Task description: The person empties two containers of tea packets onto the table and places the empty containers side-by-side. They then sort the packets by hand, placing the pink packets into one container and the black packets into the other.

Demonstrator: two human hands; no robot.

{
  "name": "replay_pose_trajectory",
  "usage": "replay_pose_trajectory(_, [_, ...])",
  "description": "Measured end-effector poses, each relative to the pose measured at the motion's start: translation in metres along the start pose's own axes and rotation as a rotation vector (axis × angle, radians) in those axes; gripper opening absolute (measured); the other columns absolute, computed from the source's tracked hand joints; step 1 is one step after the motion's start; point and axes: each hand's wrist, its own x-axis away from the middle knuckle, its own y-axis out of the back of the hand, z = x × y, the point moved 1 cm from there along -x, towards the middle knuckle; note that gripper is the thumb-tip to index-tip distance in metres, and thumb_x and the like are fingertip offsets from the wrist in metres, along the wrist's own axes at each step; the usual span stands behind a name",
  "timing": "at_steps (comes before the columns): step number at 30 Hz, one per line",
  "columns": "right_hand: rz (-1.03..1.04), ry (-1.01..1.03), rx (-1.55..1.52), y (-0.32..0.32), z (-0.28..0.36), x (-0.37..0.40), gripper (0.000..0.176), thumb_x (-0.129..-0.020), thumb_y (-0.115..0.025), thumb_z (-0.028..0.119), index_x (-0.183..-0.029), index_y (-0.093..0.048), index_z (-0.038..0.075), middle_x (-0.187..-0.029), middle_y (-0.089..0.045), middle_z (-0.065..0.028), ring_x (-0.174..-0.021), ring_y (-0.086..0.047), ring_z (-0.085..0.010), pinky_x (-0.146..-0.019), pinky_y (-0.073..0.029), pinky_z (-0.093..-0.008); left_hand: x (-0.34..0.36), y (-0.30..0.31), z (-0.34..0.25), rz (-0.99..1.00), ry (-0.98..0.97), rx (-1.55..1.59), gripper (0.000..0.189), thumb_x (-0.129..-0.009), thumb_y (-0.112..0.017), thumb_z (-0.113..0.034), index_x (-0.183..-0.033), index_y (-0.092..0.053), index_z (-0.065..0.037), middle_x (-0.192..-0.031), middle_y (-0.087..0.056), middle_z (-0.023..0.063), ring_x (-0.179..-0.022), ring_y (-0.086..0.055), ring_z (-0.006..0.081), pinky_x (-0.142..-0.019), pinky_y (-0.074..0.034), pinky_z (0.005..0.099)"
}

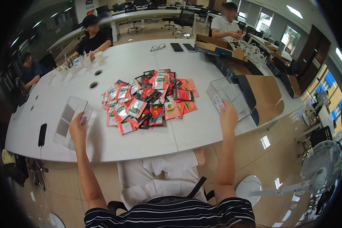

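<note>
A heap of small snack packets (136, 108), some red and white, others black and red, lies on the white table (148, 142) in front of me. To the left of the heap, my left hand (78, 128) is closed on the near side of a clear plastic box (66, 117). On the other side, my right hand (228, 114) grips a second clear plastic box (226, 90), which has a white label near my fingers. No packets show inside either box. My fingertips are partly hidden by the hands themselves.
Open cardboard boxes (260, 95) and a bundle of white cables (250, 51) are at the right. Glasses (158, 47) and two phones (176, 47) lie at the back. Paper cups (98, 57) stand far left, a black power bank-like object (43, 134) nearer. Other people sit around.
</note>
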Motion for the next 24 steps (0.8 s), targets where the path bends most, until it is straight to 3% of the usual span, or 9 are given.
replay_pose_trajectory(3, [-0.009,0.196,-0.294,0.004,-0.033,0.007,0.032,-0.083,-0.063,0.008,-0.115,-0.063,0.006,-0.098,-0.069,-0.0185,-0.08,-0.068,-0.0317,-0.069,-0.051,-0.0376,0.015,0.048,-0.03,0.074,-0.089,0.171,0.035,-0.079,-0.066,-0.003,-0.114,-0.066,-0.01,-0.098,-0.069,0.0152,-0.09,-0.066,0.0343,-0.073,-0.051,0.0388])
replay_pose_trajectory(6, [0.198,0.241,-0.613,0.019,-0.043,0.02,0.032,-0.08,-0.067,0.006,-0.112,-0.066,0.004,-0.099,-0.07,-0.016,-0.078,-0.067,-0.0218,-0.069,-0.05,-0.0307,0.038,0.075,-0.037,0.208,-0.223,0.368,0.037,-0.078,-0.067,-0.002,-0.114,-0.067,-0.011,-0.096,-0.07,0.0138,-0.086,-0.067,0.0328,-0.069,-0.051,0.0359])
replay_pose_trajectory(9, [0.472,0.268,-0.553,0.054,-0.029,0.038,0.032,-0.079,-0.067,0.001,-0.11,-0.065,-0.005,-0.097,-0.071,-0.0133,-0.083,-0.063,-0.0126,-0.075,-0.049,-0.0268,0.064,0.1,-0.063,0.419,-0.338,0.402,0.036,-0.078,-0.067,0.001,-0.113,-0.067,-0.009,-0.097,-0.071,0.0119,-0.085,-0.069,0.026,-0.071,-0.053,0.031])
replay_pose_trajectory(10, [0.504,0.304,-0.577,0.057,-0.028,0.042,0.03,-0.079,-0.067,0.0,-0.108,-0.066,-0.005,-0.096,-0.071,-0.0133,-0.083,-0.064,-0.0126,-0.075,-0.049,-0.0263,0.072,0.108,-0.074,0.497,-0.373,0.384,0.035,-0.079,-0.067,0.002,-0.113,-0.067,-0.007,-0.098,-0.071,0.0111,-0.086,-0.07,0.023,-0.073,-0.054,0.029])
replay_pose_trajectory(14, [0.645,0.373,-0.667,0.063,-0.025,0.053,0.026,-0.078,-0.066,0.0,-0.104,-0.069,-0.001,-0.094,-0.072,-0.0142,-0.078,-0.065,-0.0145,-0.074,-0.051,-0.0264,0.095,0.107,-0.1,0.642,-0.471,0.457,0.042,-0.076,-0.071,-0.007,-0.115,-0.068,-0.022,-0.089,-0.07,0.0096,-0.071,-0.066,0.0259,-0.062,-0.051,0.0311])
replay_pose_trajectory(18, [0.749,0.472,-0.726,0.067,-0.018,0.06,0.025,-0.078,-0.066,0.0,-0.103,-0.07,0.001,-0.092,-0.072,-0.0144,-0.076,-0.067,-0.0167,-0.075,-0.052,-0.0266,0.105,0.089,-0.115,0.745,-0.579,0.504,0.043,-0.077,-0.07,-0.011,-0.119,-0.065,-0.024,-0.09,-0.07,0.0086,-0.071,-0.065,0.0279,-0.064,-0.051,0.0351])
replay_pose_trajectory(24, [0.886,0.664,-0.654,0.065,0.005,0.063,0.027,-0.075,-0.069,0.002,-0.101,-0.072,0.007,-0.084,-0.071,-0.0128,-0.069,-0.066,-0.0213,-0.065,-0.05,-0.0288,0.108,0.07,-0.129,0.762,-0.663,0.511,0.042,-0.08,-0.068,-0.013,-0.12,-0.065,-0.025,-0.082,-0.069,0.0096,-0.072,-0.065,0.0291,-0.064,-0.05,0.0379])
